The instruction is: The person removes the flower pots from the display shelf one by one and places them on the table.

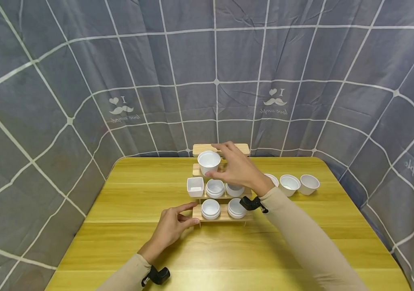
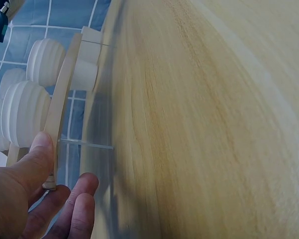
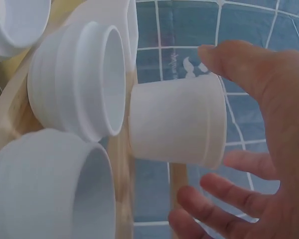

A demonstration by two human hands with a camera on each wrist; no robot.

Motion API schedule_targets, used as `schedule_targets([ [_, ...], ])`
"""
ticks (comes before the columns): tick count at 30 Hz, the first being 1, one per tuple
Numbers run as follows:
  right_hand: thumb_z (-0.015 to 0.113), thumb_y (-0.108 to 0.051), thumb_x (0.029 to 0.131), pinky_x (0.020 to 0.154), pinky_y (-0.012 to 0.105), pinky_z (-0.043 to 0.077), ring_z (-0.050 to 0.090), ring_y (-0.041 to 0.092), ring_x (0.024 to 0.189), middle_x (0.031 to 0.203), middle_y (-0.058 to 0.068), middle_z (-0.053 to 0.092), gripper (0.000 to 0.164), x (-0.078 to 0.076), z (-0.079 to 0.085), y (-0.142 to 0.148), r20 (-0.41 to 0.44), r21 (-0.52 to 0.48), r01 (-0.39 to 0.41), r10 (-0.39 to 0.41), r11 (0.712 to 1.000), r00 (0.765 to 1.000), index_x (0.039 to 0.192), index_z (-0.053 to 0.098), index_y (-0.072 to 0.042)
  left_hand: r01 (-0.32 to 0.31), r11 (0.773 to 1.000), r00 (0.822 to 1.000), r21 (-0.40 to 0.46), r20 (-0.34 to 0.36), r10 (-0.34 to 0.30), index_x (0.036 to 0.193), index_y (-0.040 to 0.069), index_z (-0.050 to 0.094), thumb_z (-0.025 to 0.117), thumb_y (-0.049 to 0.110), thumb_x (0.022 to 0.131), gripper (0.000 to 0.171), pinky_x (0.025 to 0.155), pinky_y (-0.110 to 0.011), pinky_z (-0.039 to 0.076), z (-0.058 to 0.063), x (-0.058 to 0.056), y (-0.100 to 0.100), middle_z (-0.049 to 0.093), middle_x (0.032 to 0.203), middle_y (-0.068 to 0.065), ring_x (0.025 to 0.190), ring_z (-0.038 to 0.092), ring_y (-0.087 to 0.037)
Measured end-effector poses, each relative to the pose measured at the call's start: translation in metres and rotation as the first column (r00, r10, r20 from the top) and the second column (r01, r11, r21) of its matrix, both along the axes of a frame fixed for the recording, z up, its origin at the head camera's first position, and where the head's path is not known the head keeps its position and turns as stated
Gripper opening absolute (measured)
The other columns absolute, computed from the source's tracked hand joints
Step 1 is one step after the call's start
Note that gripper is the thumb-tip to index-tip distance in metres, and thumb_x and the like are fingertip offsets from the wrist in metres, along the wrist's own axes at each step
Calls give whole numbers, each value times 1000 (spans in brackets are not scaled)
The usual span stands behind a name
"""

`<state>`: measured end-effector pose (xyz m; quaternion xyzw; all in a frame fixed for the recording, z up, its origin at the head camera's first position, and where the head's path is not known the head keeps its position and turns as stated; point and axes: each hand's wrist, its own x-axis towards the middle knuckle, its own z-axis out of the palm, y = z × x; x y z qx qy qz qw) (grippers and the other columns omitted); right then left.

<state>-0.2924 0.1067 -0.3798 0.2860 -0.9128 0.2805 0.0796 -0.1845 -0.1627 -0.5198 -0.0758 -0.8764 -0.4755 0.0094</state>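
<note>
A stepped wooden display stand point(image 1: 223, 212) holds several small white cups on its tiers. My left hand point(image 1: 169, 227) grips the left end of the lowest step point(image 2: 65, 94), thumb on top and fingers underneath. My right hand point(image 1: 237, 167) is spread around a plain white tapered cup point(image 1: 209, 161) on an upper tier. In the right wrist view, the thumb stands apart from the rim of this cup point(image 3: 174, 122), and the other fingers are loosely bent beside it. On the tiers below are a square white cup point(image 1: 195, 186) and ridged round cups point(image 1: 210, 209).
To the right of the stand, white cups point(image 1: 289, 184) stand in a row on the yellow wood table point(image 1: 138, 190), one partly behind my right forearm. The stand's bare top tier point(image 1: 202, 149) is at the back. A grey checked curtain point(image 1: 192, 60) surrounds the table.
</note>
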Motion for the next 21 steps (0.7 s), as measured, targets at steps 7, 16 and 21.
schedule_targets([
  [7, 92, -61, 97, 92, 45, 60, 66, 25, 106, 147, 13, 63, 99, -2, -3, -8, 15, 20, 24, -24, 1000, 1000, 176, 52, -16, 9, 1000, 1000, -1, 2, -9, 149, 20, 82, 97, 22, 97, 54, 61, -22, 56, -1, 0, -1, 88, 131, -19, 91, 90, -19],
  [16, 92, -50, 101, 89, 42, 60, 68, 22, 96, 146, 18, 63, 84, -3, -4, -15, 1, 4, 19, -19, 1000, 1000, 167, 62, -7, 15, 1000, 1000, 9, -4, -15, 149, 21, 82, 97, 23, 98, 53, 62, -23, 58, -2, 0, -1, 90, 118, -18, 90, 90, -19],
  [21, 93, -43, 101, 93, 45, 62, 68, 27, 101, 141, 20, 67, 75, -4, -6, -17, -44, -8, 10, -10, 1000, 999, 159, 67, -3, 17, 1000, 1000, 10, -9, -17, 148, 20, 83, 97, 23, 97, 53, 62, -24, 58, -3, 0, -2, 91, 112, -17, 90, 90, -18],
])
